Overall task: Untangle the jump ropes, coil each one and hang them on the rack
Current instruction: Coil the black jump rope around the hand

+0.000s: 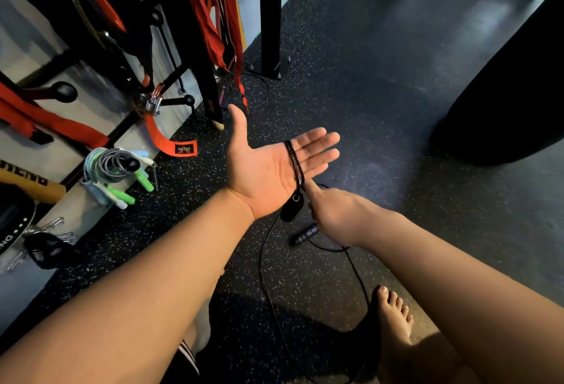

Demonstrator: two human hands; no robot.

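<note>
On the rack [62, 92] at your nine o'clock, one bundle of pale coiled ropes [113, 164] with green and white handles hangs from a peg; that portion of the task reads as done. How many ropes are in that bundle cannot be told.

The black jump rope [294, 158] is in hand and only partly coiled. About two turns lie across the fingers of your left hand [268, 170]. The greater part of the cord runs down to the floor [366, 78] in loose curves toward six o'clock, passing beside your bare foot [393, 313]. No knot is visible in the length shown.

Left hand: palm up, fingers straight and together, thumb spread toward eleven o'clock. It grips nothing; the turns rest around the fingers.

Right hand [332, 212]: fingers curled, fingertips pinching the cord at the little-finger edge of the left palm, touching it at roughly five o'clock.

One black handle [291, 208] hangs just under the heel of the left palm, between the two hands. A second handle [305, 233] lies on the floor, just beside the right wrist.

Outstanding, in my judgement: wind the remaining cord, secure the coil, hang it on a peg.
</note>
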